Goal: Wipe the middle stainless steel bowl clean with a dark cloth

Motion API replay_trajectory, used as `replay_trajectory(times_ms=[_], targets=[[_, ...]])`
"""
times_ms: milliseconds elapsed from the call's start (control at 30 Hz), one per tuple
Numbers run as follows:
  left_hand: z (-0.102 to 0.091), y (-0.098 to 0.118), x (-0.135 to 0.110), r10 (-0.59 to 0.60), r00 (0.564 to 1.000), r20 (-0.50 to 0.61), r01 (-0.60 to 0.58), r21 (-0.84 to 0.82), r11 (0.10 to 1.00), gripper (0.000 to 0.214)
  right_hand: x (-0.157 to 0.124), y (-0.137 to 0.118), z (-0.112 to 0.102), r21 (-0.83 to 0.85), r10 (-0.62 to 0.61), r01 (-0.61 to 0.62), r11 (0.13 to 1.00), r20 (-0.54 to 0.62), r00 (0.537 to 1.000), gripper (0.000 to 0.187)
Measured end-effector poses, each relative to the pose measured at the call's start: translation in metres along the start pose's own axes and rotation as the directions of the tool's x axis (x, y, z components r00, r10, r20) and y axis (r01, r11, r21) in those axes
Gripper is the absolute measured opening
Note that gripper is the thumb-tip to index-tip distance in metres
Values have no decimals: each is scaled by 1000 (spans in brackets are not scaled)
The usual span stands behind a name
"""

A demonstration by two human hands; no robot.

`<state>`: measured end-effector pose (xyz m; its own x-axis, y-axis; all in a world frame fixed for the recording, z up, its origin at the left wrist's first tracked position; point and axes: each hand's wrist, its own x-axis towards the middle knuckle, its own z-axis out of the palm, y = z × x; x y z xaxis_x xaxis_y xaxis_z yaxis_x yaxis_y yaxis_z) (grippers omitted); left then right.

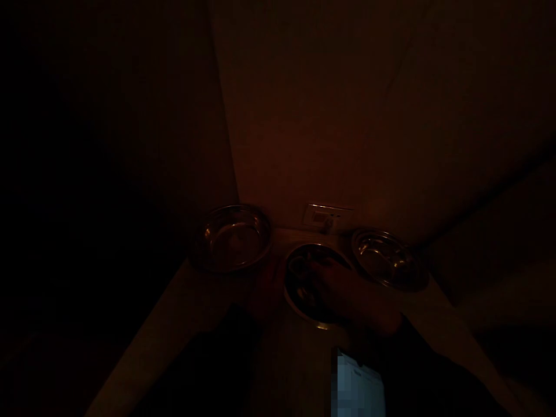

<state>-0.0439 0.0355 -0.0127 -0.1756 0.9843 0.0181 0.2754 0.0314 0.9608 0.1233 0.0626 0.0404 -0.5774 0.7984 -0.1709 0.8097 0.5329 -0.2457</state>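
The scene is very dark. On a wooden surface stands a round metal bowl (321, 328) with dark contents that I cannot make out. Over it, my right hand (343, 284) reaches in from the right, fingers bent together at a small rounded, shiny-edged thing (297, 265) too dim to name. My left hand (267, 285) is a faint shape close to the bowl's left rim; its fingers are lost in shadow, and whether they touch the rim I cannot tell.
A wide, shallow metal bowl (237, 267) stands at the back left. Another metal dish (382, 263) is at the back right. A socket plate (328, 215) with a plug sits on the wall behind. A lit pale screen (361, 385) shows at the bottom, partly blurred out.
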Motion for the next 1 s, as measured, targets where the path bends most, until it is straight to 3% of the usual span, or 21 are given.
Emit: replay_trajectory(times_ms=[400,533,667,1000], targets=[[-2,1,0,49,999,-6,-49,-27,998,34,-4,-11,-4,105,-227,221,970,49,973,39],[0,1,0,21,1000,7,-21,-12,1000,36,-9,-11,-10,149,-267,248,957,129,955,36],[-1,2,0,9,999,34,-9,-13,1000,36,-13,-14,-14,166,-262,233,958,180,948,35],[-1,0,2,25,1000,17,-25,2,1000,35,-4,-15,-3,-28,-22,23,999,37,999,38]])
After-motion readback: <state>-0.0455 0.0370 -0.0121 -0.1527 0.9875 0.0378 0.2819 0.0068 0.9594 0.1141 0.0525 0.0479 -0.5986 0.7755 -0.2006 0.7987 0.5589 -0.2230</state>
